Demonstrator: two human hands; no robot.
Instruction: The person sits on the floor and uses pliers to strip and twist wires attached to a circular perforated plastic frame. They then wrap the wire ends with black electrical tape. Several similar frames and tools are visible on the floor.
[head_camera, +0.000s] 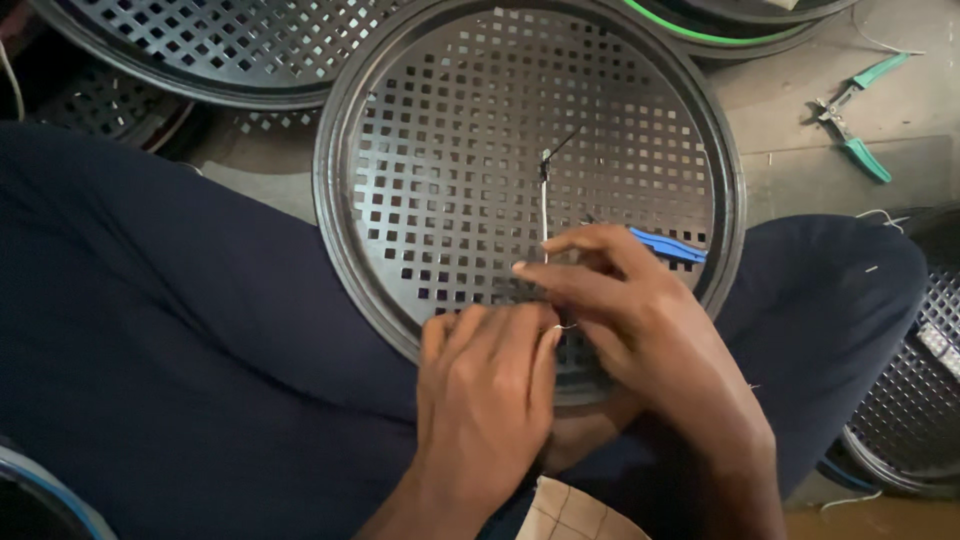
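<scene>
Two bare hands work close together on a round black perforated tray (440, 150) that rests across the person's lap, on dark blue trousers (200, 340). Nearest the viewer, the left hand (485, 385) lies palm down on the tray's near rim, its fingers curled narrowly together and pressing the grid. Just beyond and touching it, the right hand (620, 300) is closed in a pinch on a thin pale wire (544, 215) that runs up to a small dark knot near the tray's centre. A blue-handled tool (665, 245) lies under the right fingers; whether it is gripped cannot be told. In my judgement, the wire could slip from the pinch or kink, since it is fine and taut, and the tray could tilt off the lap if the left hand lifts. Farther away, green-handled pliers (855, 115) lie on the grey floor (800, 100), well apart. More perforated trays (220, 40) are stacked beyond.
</scene>
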